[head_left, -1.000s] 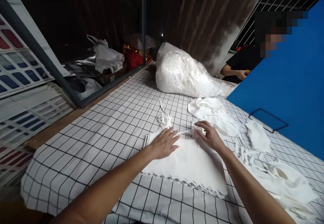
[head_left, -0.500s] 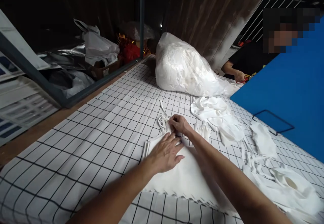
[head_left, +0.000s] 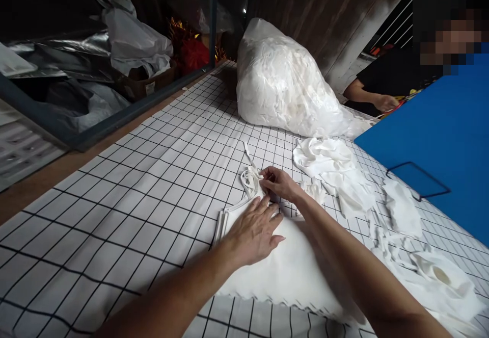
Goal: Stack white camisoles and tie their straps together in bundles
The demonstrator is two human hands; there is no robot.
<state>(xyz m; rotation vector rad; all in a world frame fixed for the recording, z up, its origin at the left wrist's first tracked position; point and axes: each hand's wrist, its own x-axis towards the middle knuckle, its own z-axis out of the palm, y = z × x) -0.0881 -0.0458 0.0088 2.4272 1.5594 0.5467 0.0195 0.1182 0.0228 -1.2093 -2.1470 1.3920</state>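
A stack of white fabric pieces (head_left: pixel 294 271) lies in front of me, its layered edges showing at the left and a jagged lower edge at the front. My left hand (head_left: pixel 257 231) rests flat on top of it with fingers spread. At the stack's far edge, my right hand (head_left: pixel 278 181) pinches the white straps (head_left: pixel 251 179), which lie looped in a small coil. One loose strap end trails away from me across the cloth. The fingertips of the right hand partly hide what they grip.
White cloth scraps (head_left: pixel 344 175) lie loosely along the right side. Beyond stands a large plastic bag (head_left: pixel 286 83) stuffed with white material. A blue panel (head_left: pixel 428 129) with a wire handle juts in at right; behind it a person's hand (head_left: pixel 385 103) is visible. The tablecloth (head_left: pixel 153 175) is checked.
The view has shifted, tilting down slightly. My right hand's fingers have moved a little on the straps, and the coil looks looser. My left hand stays on the stack.
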